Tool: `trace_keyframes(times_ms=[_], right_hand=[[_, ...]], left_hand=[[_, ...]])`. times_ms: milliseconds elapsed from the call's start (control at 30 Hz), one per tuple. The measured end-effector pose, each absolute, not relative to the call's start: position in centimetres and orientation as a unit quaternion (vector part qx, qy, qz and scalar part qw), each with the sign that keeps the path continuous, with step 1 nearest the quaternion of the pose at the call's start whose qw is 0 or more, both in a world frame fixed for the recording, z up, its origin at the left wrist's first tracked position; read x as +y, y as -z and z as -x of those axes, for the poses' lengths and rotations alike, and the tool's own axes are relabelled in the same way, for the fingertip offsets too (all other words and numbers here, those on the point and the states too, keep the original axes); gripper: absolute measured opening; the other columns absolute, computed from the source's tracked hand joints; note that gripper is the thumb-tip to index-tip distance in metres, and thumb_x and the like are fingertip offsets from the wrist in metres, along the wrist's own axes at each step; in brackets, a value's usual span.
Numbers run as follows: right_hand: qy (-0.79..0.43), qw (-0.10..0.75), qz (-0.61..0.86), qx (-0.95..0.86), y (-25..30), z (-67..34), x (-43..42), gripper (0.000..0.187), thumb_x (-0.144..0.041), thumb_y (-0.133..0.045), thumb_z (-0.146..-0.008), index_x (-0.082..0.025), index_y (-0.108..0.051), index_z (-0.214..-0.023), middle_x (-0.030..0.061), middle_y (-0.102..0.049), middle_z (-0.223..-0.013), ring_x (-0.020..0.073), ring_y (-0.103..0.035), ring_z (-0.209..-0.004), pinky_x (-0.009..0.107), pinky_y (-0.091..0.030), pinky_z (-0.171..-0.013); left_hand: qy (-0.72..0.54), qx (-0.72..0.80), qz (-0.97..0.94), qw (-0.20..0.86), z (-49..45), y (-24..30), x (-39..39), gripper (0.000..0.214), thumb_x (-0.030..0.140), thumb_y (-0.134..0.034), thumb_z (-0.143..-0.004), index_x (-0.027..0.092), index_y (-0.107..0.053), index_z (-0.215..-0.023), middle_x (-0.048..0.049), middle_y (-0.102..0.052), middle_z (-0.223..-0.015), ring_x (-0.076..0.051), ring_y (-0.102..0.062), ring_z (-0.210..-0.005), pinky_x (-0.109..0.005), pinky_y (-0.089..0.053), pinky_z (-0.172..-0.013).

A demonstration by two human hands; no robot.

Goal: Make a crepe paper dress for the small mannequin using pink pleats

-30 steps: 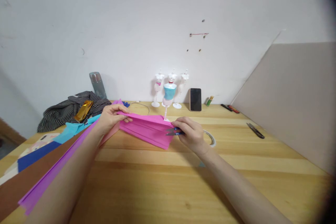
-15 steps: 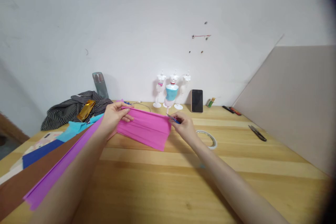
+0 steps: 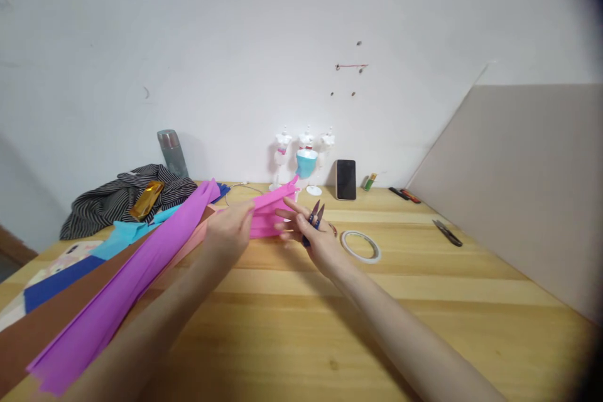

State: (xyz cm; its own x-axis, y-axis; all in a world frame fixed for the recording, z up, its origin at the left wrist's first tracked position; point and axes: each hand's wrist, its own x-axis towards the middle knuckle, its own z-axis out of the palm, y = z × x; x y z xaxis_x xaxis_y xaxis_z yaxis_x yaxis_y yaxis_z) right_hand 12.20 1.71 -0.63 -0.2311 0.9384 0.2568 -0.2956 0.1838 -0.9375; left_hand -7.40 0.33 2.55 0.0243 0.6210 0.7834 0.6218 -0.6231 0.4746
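Note:
My left hand (image 3: 230, 225) is closed on the left part of a bright pink, lightly creased sheet (image 3: 267, 221) that looks like crepe paper. My right hand (image 3: 316, 240) holds small blue-handled scissors (image 3: 315, 218) against its palm, blades pointing up and a little apart. The fingers of that hand reach left to the sheet's right end; whether they grip it I cannot tell. Just behind the sheet stands a small dress form wrapped in light blue (image 3: 306, 164), its lower part covered by the pink.
Small white dress forms (image 3: 328, 138) and a phone (image 3: 346, 179) stand along the wall. A tape roll (image 3: 360, 247) lies right of my hands, larger scissors (image 3: 447, 233) farther right. Purple (image 3: 155, 257) and brown sheets (image 3: 70, 308), striped cloth (image 3: 101, 204) and a bottle (image 3: 173, 152) occupy the left.
My left hand has moved right and closer to my right hand. The pink sheet, stretched out flat before, is now bunched. The scissors have turned from the sheet's edge to point upward.

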Motion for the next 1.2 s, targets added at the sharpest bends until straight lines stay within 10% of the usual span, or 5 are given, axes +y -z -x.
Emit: trace_keyframes(times_ms=[267,600,733,867,1200], right_hand=[[-0.624,0.508,0.332,-0.492,0.5,-12.3,0.5,0.042,-0.048,-0.073,-0.071,-0.02,-0.073,-0.102,-0.0017,-0.053,-0.062,0.0099,-0.046,-0.054,0.023,-0.041,-0.05],[-0.53,0.413,0.317,-0.669,-0.8,-13.7,-0.4,0.038,-0.052,-0.062,-0.081,-0.017,-0.076,-0.081,0.0,-0.05,-0.06,0.013,-0.042,-0.058,0.026,-0.034,-0.056],[-0.545,0.328,0.232,-0.736,-2.1,-14.5,-1.1,0.037,-0.051,-0.059,-0.085,-0.018,-0.075,-0.083,0.0043,-0.065,-0.076,0.018,-0.056,-0.075,0.031,-0.043,-0.072],[-0.569,0.262,0.18,-0.758,-2.8,-14.5,-1.7,0.04,-0.053,-0.059,-0.085,-0.016,-0.074,-0.081,0.0069,-0.07,-0.079,0.0196,-0.062,-0.077,0.033,-0.046,-0.075],[-0.594,0.165,0.123,-0.778,-2.4,-13.9,-1.5,0.045,-0.055,-0.055,-0.086,-0.016,-0.073,-0.076,0.0064,-0.069,-0.067,0.0174,-0.062,-0.065,0.03,-0.048,-0.067]], left_hand=[[0.25,-0.406,0.871,0.117,3.5,-1.2,-4.1,0.027,0.001,-0.038,-0.078,0.018,-0.059,-0.077,-0.0069,-0.062,-0.068,-0.017,-0.055,-0.053,-0.026,-0.034,-0.045],[0.182,-0.433,0.86,-0.198,7.6,-7.1,-7.0,0.029,0.033,-0.056,-0.083,0.023,-0.061,-0.056,0.0014,-0.055,-0.048,-0.013,-0.046,-0.042,-0.027,-0.028,-0.043],[0.434,-0.484,0.715,-0.257,10.1,-7.3,-1.3,0.042,0.047,-0.074,-0.067,0.023,-0.07,-0.102,-0.007,-0.071,-0.102,-0.026,-0.064,-0.098,-0.028,-0.049,-0.074],[0.493,-0.301,0.697,-0.425,10.7,-4.7,2.7,0.099,0.069,-0.073,-0.056,0.026,-0.043,-0.14,-0.015,-0.032,-0.154,-0.032,-0.027,-0.142,-0.044,-0.03,-0.111],[0.333,-0.169,0.752,-0.543,9.2,-1.8,4.6,0.085,0.057,-0.08,-0.057,0.021,-0.055,-0.13,-0.0135,-0.069,-0.108,-0.029,-0.06,-0.112,-0.046,-0.039,-0.102]])
